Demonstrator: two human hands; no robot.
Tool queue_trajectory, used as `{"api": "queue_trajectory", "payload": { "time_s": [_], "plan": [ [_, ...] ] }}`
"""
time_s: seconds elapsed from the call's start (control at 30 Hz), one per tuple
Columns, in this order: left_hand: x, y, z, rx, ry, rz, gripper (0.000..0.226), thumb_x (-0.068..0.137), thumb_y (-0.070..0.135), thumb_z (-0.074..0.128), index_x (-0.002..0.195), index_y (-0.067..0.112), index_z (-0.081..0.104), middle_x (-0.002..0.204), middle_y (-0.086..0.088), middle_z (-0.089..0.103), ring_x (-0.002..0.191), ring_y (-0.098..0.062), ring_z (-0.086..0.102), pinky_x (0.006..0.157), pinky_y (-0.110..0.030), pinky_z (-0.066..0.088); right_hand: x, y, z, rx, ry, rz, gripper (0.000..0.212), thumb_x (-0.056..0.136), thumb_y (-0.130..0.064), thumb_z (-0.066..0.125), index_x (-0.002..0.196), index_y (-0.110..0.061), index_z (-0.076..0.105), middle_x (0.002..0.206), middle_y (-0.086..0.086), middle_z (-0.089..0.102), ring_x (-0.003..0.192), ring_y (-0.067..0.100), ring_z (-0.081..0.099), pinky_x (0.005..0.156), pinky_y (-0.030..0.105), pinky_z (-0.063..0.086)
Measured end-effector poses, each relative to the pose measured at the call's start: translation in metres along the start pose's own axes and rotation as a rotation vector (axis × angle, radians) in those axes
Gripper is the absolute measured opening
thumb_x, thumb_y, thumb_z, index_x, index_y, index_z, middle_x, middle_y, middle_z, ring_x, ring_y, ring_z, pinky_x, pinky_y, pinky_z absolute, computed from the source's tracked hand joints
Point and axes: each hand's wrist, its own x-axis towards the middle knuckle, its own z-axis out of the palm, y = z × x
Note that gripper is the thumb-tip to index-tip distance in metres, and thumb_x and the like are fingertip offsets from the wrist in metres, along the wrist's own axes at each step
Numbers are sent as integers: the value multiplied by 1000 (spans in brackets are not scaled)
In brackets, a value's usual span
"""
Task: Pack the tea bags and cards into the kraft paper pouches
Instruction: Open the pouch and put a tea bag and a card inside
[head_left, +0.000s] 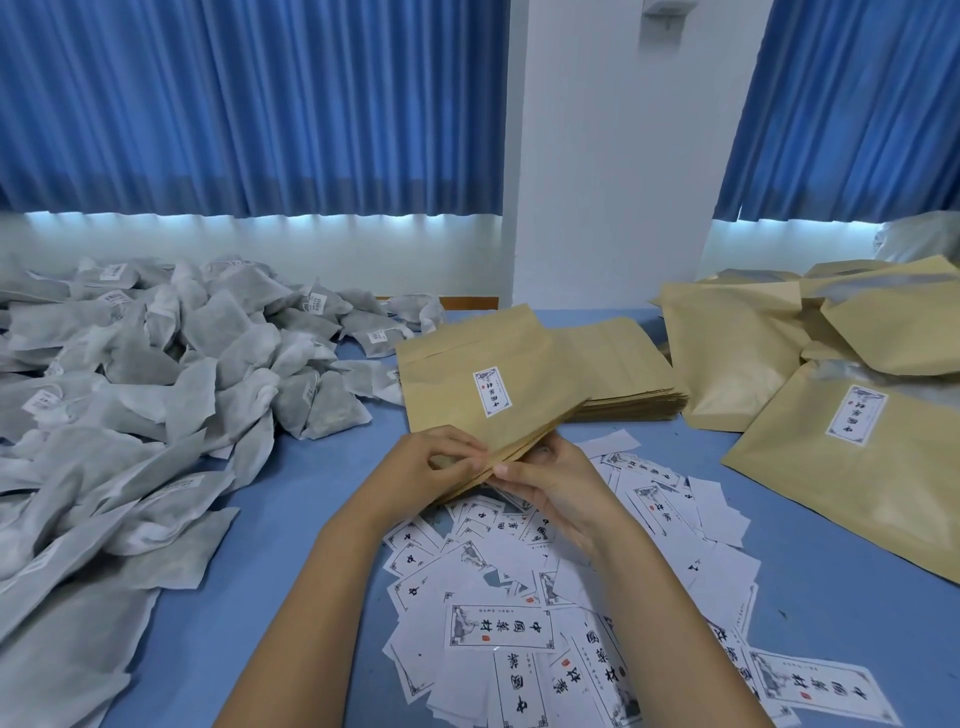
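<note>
My left grip (436, 465) and my right grip (550, 483) meet at the near edge of a sheaf of kraft pouches (478, 374). The left fingers curl in and pinch the near corner. The right thumb lies along the edge, with the other fingers tucked beneath. The sheaf tilts up off the counter (270, 519), its far end leaning over a flat stack of pouches (623, 374) just behind it. The top pouch of the sheaf carries a small white label (492, 391).

The tea bags (156, 374) lie in a loose grey heap across the left side of the counter, well apart from my grips. The cards (519, 623) are scattered face up and face down under my forearms, near me. To the right lie puffed-up pouches (831, 415), overlapping one another. Blue curtains (260, 104) hang behind the counter.
</note>
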Motion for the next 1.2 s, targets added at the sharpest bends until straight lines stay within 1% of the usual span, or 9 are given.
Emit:
{"api": "queue_trajectory", "payload": {
  "time_s": [0.3,0.47,0.57,0.67,0.77,0.9,0.97,1.1,1.2],
  "plan": [
    [4,23,29,483,255,323,10,83,10,68,88,1,70,84,-7,64,82,-25,59,68,-42,50,5,3,8,-74,197,-18,19,93,7,46,95,-3,62,86,12,70,75,17,70,66,23,58],
    [2,31,39,509,326,192,13,84,15,63,93,5,61,92,-3,58,90,-16,52,66,-33,44,8,11,13,-192,334,-76,22,94,5,46,86,-4,64,76,11,68,59,10,68,56,20,55],
    [2,36,44,528,304,120,13,87,14,56,96,5,58,95,-4,58,90,-19,52,66,-36,44,10,11,12,-295,393,-91,21,91,3,47,80,1,66,73,12,67,63,16,67,70,32,60],
    [3,42,45,504,393,57,7,89,10,51,86,4,49,82,-12,56,75,-29,52,59,-37,36,11,12,13,-368,430,-109,17,89,3,50,82,7,64,81,17,68,72,25,68,80,42,58],
    [5,36,35,321,574,-35,13,91,10,50,82,7,42,70,-17,55,64,-36,51,56,-42,40,8,16,19,-357,395,-57,16,92,4,50,80,5,61,91,22,68,64,22,71,67,31,60],
    [0,30,29,602,382,-29,31,89,31,60,118,24,51,108,7,56,96,-17,56,64,-34,44,5,14,18,-317,378,-103,19,87,7,46,86,7,65,83,20,71,62,20,71,52,22,55],
    [0,31,29,724,318,-6,44,89,23,57,130,33,48,121,10,47,96,-16,57,63,-30,42,5,13,16,-289,378,-102,19,83,5,47,83,4,66,83,21,71,70,26,72,54,23,55],
    [-3,41,32,578,255,248,61,77,-6,52,128,26,59,129,4,56,92,-28,64,69,-32,49,7,13,6,-226,394,-58,23,75,-20,63,92,-8,69,83,18,73,70,28,72,58,32,57],
    [-3,54,28,496,431,361,64,60,-22,50,112,9,71,119,-9,66,88,-32,69,69,-39,57,7,10,-3,-334,477,-115,23,80,-4,47,91,-7,66,82,17,71,75,37,69,67,51,58]
  ]
}}
